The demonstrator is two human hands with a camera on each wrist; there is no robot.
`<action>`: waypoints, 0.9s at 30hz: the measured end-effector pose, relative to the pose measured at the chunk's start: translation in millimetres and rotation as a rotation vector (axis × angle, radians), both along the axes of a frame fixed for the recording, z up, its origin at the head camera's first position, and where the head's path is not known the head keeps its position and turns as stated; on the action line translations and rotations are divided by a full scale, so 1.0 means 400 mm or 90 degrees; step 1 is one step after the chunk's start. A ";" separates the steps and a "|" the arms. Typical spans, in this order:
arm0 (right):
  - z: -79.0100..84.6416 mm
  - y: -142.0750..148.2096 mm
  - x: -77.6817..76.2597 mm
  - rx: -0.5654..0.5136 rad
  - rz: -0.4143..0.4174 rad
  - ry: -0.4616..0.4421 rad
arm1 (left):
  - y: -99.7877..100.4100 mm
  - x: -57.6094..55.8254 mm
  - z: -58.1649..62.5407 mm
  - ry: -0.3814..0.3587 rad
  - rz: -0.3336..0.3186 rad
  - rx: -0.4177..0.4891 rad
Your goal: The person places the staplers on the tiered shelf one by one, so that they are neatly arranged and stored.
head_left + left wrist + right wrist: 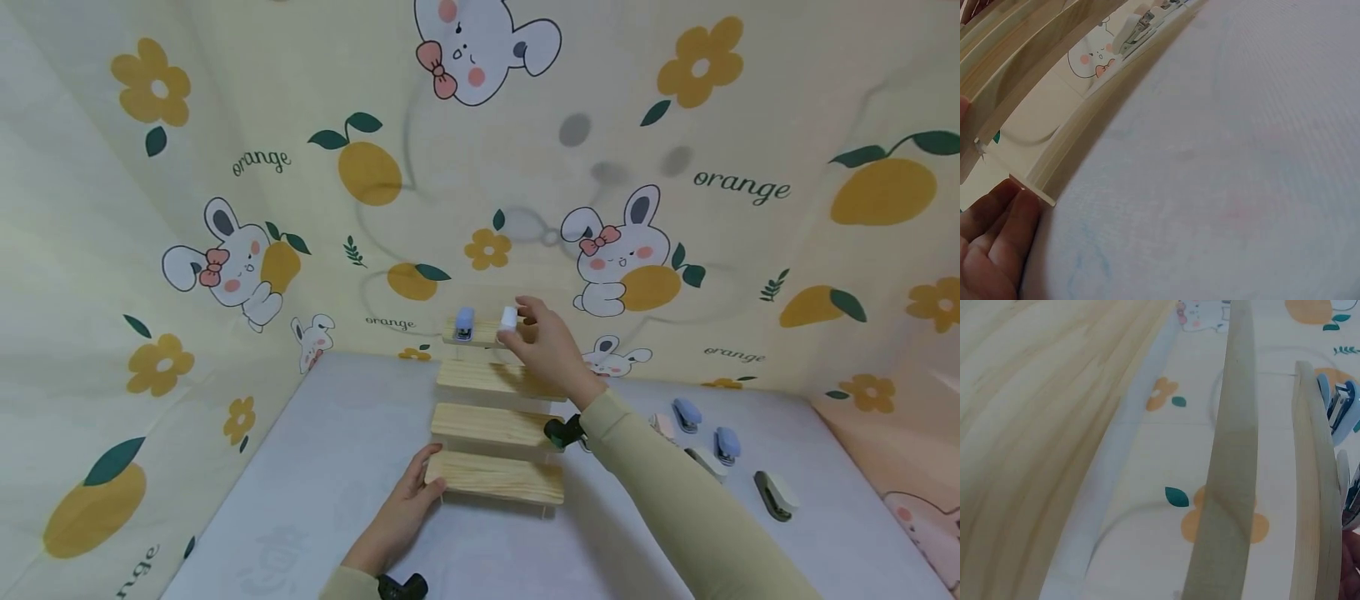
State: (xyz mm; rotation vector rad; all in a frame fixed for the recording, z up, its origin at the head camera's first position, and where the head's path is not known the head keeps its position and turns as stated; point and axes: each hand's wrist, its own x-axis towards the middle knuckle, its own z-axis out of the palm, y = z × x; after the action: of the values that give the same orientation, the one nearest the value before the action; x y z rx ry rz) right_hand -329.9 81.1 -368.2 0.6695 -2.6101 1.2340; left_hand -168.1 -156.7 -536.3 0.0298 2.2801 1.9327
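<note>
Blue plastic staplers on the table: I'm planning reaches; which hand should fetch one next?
Likely the right hand, once it releases the white stapler: the blue staplers lie nearer it; the left hand holds the tiered wooden shelf.

Rabbit-and-orange printed sheeting [285,67] walling in a pale-covered table [300,467] suggests a screened-off workspace, room type unclear.

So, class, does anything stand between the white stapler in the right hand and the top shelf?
Nothing visible stands in the way. The right hand holds the white stapler right at the top shelf; whether they touch is unclear. The blue stapler sits to the left, with a gap between the staplers.
</note>
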 end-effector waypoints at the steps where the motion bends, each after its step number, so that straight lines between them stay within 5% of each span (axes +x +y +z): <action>1: -0.001 0.000 -0.001 0.001 -0.001 -0.002 | 0.001 0.000 0.000 0.001 0.000 -0.001; 14: -0.002 0.015 0.003 0.051 -0.004 -0.002 | 0.004 0.001 0.005 0.014 0.004 -0.019; 27: -0.016 0.143 0.099 0.046 -0.018 0.034 | -0.001 0.001 0.000 0.017 0.006 -0.037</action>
State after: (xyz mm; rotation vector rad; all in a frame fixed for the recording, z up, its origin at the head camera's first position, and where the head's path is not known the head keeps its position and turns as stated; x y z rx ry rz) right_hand -290.2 138.2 -374.4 0.6651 -2.6227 1.1025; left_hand -167.8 -156.9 -536.3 0.0384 2.3573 1.8803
